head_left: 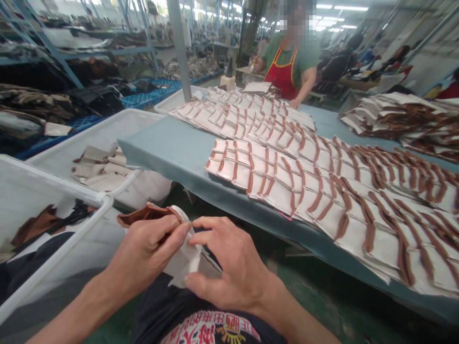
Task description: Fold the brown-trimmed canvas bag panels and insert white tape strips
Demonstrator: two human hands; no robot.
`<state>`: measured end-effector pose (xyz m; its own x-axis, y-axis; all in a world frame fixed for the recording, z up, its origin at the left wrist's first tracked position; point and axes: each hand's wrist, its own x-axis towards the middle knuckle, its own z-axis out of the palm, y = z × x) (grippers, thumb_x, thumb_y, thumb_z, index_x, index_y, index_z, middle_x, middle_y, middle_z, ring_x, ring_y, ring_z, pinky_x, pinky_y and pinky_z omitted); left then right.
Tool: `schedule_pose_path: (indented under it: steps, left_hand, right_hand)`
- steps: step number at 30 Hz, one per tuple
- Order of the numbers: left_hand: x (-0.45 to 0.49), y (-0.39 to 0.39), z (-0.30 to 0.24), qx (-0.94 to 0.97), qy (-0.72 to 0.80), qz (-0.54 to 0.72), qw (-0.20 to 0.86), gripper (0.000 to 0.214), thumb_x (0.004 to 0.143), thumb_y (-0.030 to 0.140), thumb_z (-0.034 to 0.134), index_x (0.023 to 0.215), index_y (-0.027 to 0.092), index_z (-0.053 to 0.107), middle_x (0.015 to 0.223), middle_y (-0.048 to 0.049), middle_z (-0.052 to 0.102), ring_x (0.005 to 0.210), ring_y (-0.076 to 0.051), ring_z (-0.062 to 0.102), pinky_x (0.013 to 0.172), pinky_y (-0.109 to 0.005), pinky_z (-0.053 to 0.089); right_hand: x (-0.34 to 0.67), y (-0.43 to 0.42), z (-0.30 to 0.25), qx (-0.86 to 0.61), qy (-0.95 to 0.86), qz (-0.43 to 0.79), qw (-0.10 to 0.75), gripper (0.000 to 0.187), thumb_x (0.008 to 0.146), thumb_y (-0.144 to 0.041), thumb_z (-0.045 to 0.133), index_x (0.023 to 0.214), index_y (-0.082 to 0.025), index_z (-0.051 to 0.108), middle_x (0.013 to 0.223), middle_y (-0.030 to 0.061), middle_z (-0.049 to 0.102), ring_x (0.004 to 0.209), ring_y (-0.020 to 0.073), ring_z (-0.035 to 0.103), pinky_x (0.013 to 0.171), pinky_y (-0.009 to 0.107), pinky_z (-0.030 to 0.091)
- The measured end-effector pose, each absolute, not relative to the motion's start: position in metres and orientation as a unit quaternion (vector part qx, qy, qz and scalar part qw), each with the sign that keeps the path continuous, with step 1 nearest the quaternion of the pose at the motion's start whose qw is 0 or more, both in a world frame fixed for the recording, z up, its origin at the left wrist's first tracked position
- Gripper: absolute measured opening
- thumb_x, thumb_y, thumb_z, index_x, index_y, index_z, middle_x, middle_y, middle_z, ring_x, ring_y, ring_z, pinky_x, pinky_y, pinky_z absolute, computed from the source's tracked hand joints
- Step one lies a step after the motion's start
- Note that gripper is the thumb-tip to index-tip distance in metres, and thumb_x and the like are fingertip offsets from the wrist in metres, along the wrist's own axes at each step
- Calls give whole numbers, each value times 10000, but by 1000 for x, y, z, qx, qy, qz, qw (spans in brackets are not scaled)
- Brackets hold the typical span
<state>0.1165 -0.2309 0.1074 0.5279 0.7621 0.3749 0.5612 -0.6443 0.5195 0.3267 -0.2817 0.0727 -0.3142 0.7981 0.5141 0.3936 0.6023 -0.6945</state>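
Observation:
Over my lap I have a brown and white fabric piece (179, 263), its brown edge showing beyond my knuckles and its pale side hanging below. My left hand (154, 243) is closed, pinching the top edge between thumb and fingers. Close beside it, my right hand (229, 263) curls around the pale part, with the thumb low and the fingertips at the upper edge. Part of the piece is hidden behind both hands. On the table to the right lie long overlapping rows of similar white pieces (265, 167) with brown edges.
The blue-covered table (161, 143) has its edge just ahead of me. White bins (107, 200) stand at the left, holding cloth pieces. A stack of brown and white pieces (405, 119) lies at the far right. Across the table stands a person in a red apron (283, 71).

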Motion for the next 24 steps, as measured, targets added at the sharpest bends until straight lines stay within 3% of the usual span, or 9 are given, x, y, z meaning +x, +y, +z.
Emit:
schedule_pose_path:
  steps: [2, 5, 7, 9, 13, 16, 19, 24]
  left_hand:
    - [116, -231, 110, 850, 403, 295, 164, 431, 1060, 271, 516, 633, 219, 515, 555, 70, 515, 505, -100, 516, 536, -238, 384]
    - [111, -230, 109, 832, 443, 304, 136, 408, 1049, 297, 531, 650, 216, 568, 530, 72, 515, 473, -103, 512, 514, -248, 368]
    - [107, -231, 105, 823, 462, 307, 122, 389, 1045, 290, 533, 668, 215, 586, 525, 78, 504, 450, -97, 496, 494, -246, 347]
    - [106, -233, 101, 821, 467, 309, 115, 395, 1048, 290, 527, 661, 216, 558, 532, 78, 495, 453, -94, 496, 492, -245, 333]
    - [117, -236, 90, 828, 460, 297, 124, 406, 1050, 309, 514, 658, 214, 549, 566, 55, 542, 519, -117, 552, 539, -251, 360]
    - [122, -235, 85, 832, 449, 292, 140, 402, 1048, 299, 516, 661, 207, 576, 610, 32, 600, 560, -130, 576, 576, -256, 394]
    - [115, -232, 87, 827, 444, 311, 153, 380, 1038, 259, 524, 662, 208, 552, 601, 52, 535, 550, -117, 527, 575, -255, 374]
    - [92, -226, 92, 811, 435, 345, 183, 387, 1035, 238, 500, 650, 224, 462, 614, 72, 426, 536, -103, 433, 551, -243, 354]
  right_hand:
    - [325, -285, 61, -406, -805, 172, 396, 318, 892, -448, 845, 1032, -195, 712, 1252, 144, 762, 1127, 314, 715, 978, 448, 565]
    - [334, -297, 41, -446, -822, 155, 319, 270, 887, -339, 851, 800, -211, 630, 964, 78, 765, 900, 270, 707, 786, 393, 542]
    - [343, -308, 31, -486, -799, 169, 310, 225, 878, -229, 831, 812, -214, 617, 878, 43, 740, 841, 244, 701, 738, 363, 513]
    - [350, -317, 30, -516, -774, 171, 325, 174, 876, -179, 809, 968, -200, 663, 916, 42, 754, 856, 239, 724, 746, 351, 512]
    - [338, -316, 44, -440, -836, 110, 309, 346, 933, -336, 787, 1228, -193, 674, 877, 42, 761, 741, 244, 723, 638, 357, 462]
    - [320, -307, 53, -436, -869, 90, 215, 313, 953, -455, 797, 1111, -198, 713, 804, 56, 772, 677, 263, 724, 581, 360, 399]
    - [320, -309, 50, -484, -853, 153, 122, 299, 967, -477, 799, 923, -190, 727, 813, 97, 810, 720, 275, 764, 607, 341, 401]
    - [373, -338, 29, -614, -725, 311, 29, 199, 968, -380, 769, 836, -233, 749, 631, 3, 750, 596, 224, 720, 594, 302, 348]
